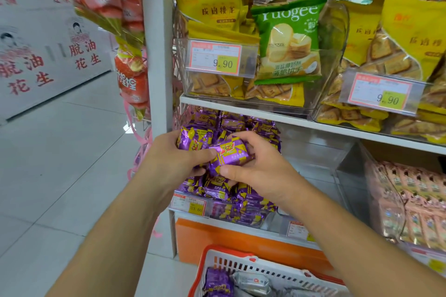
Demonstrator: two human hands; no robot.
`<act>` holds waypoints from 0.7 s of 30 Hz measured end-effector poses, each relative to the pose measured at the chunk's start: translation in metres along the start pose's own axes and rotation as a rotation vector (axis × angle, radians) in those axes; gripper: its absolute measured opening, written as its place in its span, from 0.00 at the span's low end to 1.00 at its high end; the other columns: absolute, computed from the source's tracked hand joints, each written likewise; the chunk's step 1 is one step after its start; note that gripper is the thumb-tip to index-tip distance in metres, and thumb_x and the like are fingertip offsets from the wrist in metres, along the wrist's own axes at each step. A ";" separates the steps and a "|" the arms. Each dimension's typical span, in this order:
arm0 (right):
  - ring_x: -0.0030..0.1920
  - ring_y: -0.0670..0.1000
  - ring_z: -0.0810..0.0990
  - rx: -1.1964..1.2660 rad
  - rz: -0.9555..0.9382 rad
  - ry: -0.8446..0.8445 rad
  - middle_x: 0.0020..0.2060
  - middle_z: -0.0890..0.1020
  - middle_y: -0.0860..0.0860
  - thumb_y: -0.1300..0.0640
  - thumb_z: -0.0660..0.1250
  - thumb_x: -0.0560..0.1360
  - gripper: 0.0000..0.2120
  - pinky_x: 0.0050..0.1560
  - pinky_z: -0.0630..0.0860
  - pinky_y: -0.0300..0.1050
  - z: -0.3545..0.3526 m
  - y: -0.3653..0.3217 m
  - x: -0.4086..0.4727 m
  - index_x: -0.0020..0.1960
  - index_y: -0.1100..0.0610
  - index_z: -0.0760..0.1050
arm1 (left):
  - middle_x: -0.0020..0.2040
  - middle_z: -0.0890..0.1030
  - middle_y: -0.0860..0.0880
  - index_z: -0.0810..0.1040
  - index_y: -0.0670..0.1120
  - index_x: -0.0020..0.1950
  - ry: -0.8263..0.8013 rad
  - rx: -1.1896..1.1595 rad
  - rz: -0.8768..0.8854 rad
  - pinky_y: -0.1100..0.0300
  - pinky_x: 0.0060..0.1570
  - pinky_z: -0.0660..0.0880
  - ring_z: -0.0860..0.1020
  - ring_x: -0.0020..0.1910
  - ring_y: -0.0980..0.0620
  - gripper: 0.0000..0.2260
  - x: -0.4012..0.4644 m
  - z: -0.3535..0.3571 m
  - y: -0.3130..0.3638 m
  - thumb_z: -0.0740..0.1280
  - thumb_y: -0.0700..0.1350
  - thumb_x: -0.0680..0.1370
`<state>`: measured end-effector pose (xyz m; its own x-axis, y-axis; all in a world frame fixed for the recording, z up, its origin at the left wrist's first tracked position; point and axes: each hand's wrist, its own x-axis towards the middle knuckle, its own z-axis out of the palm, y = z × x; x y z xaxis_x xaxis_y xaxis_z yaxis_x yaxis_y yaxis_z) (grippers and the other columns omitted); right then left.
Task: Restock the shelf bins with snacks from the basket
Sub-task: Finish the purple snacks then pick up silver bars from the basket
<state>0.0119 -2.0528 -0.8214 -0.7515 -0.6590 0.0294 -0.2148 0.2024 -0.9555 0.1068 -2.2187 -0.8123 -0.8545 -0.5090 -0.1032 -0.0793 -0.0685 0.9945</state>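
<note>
Snacks (228, 153) clamped by both hands' fingers (207, 152) over the purple bin (217, 210): lay them flat, label up.

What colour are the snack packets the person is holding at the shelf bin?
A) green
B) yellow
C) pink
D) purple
D: both the left hand and the right hand hold purple snack packets over the bin of matching purple packets.

Purple snack packs (231, 125) crowd the bin under the shelf board (301, 123).
</note>
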 end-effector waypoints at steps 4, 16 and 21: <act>0.46 0.52 0.86 -0.235 -0.128 -0.012 0.52 0.84 0.48 0.64 0.80 0.70 0.29 0.49 0.83 0.61 -0.005 0.000 -0.001 0.64 0.44 0.74 | 0.45 0.87 0.42 0.85 0.43 0.52 0.042 0.093 0.029 0.41 0.48 0.84 0.86 0.44 0.38 0.10 0.000 -0.008 0.003 0.80 0.39 0.72; 0.66 0.51 0.67 -0.765 -0.287 0.141 0.63 0.74 0.45 0.44 0.76 0.74 0.27 0.66 0.68 0.49 0.028 0.009 0.037 0.69 0.46 0.71 | 0.34 0.85 0.44 0.83 0.43 0.43 0.131 0.362 0.004 0.61 0.27 0.78 0.79 0.26 0.56 0.03 -0.010 -0.037 0.014 0.75 0.41 0.77; 0.59 0.57 0.70 -0.898 -0.365 0.143 0.52 0.77 0.49 0.47 0.76 0.73 0.19 0.62 0.71 0.57 0.058 0.009 0.057 0.57 0.48 0.69 | 0.34 0.85 0.43 0.84 0.44 0.41 0.072 0.385 -0.033 0.62 0.26 0.77 0.81 0.27 0.56 0.04 -0.012 -0.034 0.014 0.75 0.41 0.76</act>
<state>0.0031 -2.1307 -0.8452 -0.6003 -0.7085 0.3709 -0.7994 0.5187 -0.3030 0.1330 -2.2424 -0.7980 -0.8109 -0.5721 -0.1228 -0.3048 0.2339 0.9233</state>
